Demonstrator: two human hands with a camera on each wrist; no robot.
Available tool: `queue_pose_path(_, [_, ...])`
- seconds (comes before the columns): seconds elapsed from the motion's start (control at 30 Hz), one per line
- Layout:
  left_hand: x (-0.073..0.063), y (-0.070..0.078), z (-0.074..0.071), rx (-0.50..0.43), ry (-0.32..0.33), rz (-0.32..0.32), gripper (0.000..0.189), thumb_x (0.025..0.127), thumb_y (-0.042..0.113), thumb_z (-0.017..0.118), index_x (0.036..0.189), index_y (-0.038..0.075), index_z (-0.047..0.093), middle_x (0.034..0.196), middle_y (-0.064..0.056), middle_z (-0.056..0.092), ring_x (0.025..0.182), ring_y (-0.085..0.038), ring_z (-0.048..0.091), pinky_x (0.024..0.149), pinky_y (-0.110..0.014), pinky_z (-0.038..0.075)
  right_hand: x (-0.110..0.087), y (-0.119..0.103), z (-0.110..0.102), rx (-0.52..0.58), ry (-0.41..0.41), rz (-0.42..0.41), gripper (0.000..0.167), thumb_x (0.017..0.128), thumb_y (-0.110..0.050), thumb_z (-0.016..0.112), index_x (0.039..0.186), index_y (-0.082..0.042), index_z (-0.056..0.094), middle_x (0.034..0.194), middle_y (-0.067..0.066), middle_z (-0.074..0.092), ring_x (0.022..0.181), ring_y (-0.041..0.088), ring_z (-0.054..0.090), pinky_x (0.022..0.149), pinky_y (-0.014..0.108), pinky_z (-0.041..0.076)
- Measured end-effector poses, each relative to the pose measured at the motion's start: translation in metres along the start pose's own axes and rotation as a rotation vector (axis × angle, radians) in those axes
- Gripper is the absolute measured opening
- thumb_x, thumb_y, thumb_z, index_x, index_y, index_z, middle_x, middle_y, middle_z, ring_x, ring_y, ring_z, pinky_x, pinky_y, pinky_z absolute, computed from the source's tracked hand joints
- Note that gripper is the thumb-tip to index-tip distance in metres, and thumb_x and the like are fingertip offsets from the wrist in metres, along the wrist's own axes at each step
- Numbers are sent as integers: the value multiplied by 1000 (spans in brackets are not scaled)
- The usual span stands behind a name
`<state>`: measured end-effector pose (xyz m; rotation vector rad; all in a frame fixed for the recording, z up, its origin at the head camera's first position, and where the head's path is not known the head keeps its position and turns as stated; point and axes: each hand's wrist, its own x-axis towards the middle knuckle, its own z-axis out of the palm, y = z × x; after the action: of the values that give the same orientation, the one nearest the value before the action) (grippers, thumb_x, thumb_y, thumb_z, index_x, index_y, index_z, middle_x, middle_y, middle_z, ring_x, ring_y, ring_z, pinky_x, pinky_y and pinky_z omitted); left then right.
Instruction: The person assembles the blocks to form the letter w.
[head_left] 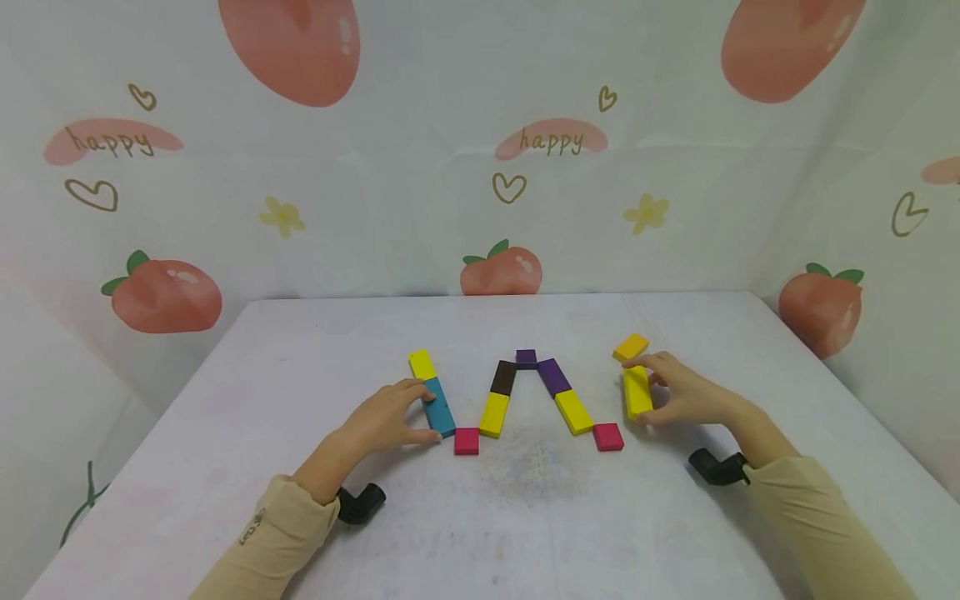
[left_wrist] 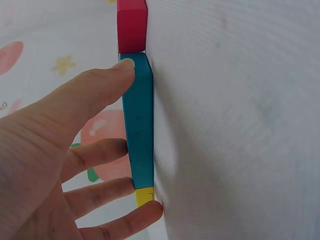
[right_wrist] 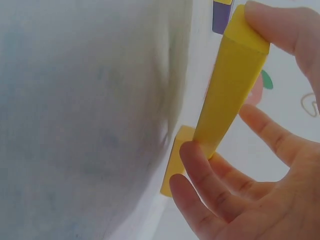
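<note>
My left hand (head_left: 384, 417) touches a long blue block (head_left: 441, 414). In the left wrist view its thumb rests at the near end of that block (left_wrist: 139, 120) and the fingertips lie along it and the yellow block (left_wrist: 144, 195) beyond. My right hand (head_left: 686, 393) pinches a long yellow block (head_left: 637, 394) lengthwise, thumb on the near end and fingers at the far one. The right wrist view shows this block (right_wrist: 231, 87) tilted, close over the table. Just beyond it lies a shorter orange-yellow block (head_left: 631, 347).
Between the hands, blocks form a zigzag: a red block (head_left: 467, 442), a yellow (head_left: 494, 415), a dark brown (head_left: 503, 378), a small purple (head_left: 527, 359), a longer purple (head_left: 553, 377), a yellow (head_left: 574, 412) and a second red (head_left: 608, 437). A printed cloth (head_left: 420, 208) hangs behind the table.
</note>
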<state>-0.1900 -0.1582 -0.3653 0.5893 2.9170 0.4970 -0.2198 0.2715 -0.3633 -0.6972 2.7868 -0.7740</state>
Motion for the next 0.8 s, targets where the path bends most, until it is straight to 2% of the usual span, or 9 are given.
queue_pose_path(0.23, [0,0,0,1,0,-2,56,78,38,73,122,7,59,135,-16,51,126,-35,46,105,-51,40,2,-4,2,-4,9,-9,72,72,-27,78,130,-3,44,120,23,43,99,28,48,79,37,47])
queue_pose_path(0.6, [-1,1,0,-1,-1,-7,56,78,39,73,122,8,58,136,-16,50,126,-36,46,105,-51,40,6,-7,6,-29,-9,23,72,72,-30,79,129,-3,45,124,25,43,100,29,49,84,43,50])
queue_pose_path(0.8, [-1,2,-1,2,-2,-8,56,78,39,73,122,8,58,136,-17,50,126,-36,46,104,-51,41,7,-8,7,-39,-13,25,72,72,-32,79,128,-3,45,123,25,44,99,28,49,83,41,50])
